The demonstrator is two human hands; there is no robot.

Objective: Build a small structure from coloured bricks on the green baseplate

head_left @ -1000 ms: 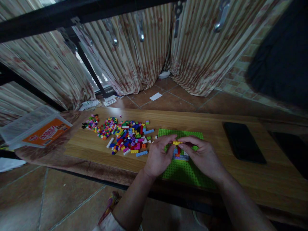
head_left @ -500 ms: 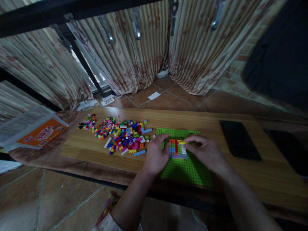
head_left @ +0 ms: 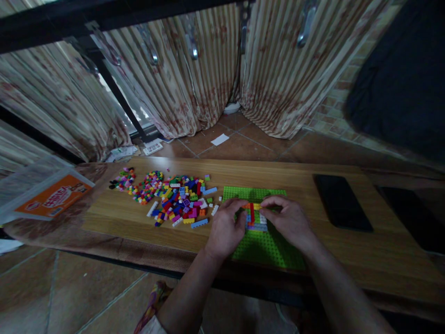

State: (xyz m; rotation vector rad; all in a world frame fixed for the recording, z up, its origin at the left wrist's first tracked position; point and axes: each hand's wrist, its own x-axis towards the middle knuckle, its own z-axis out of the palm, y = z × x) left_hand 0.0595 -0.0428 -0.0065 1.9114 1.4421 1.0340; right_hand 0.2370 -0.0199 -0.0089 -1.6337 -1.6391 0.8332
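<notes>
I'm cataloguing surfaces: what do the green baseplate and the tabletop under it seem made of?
Green baseplate: probably moulded plastic, fairly matte, judging by its regular studs. Tabletop: wood or wood-look laminate with a slight sheen; grain lines and glare show.

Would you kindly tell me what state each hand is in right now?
Left hand: curled at the left of the joined bricks; whether it holds anything cannot be told.
Right hand: closed, thumb and fingertips pinching the yellow brick.

wooden tabletop (head_left: 295, 181), loose multicoloured bricks (head_left: 186, 202), green studded baseplate (head_left: 264, 246), flat black device (head_left: 342, 202)
</notes>
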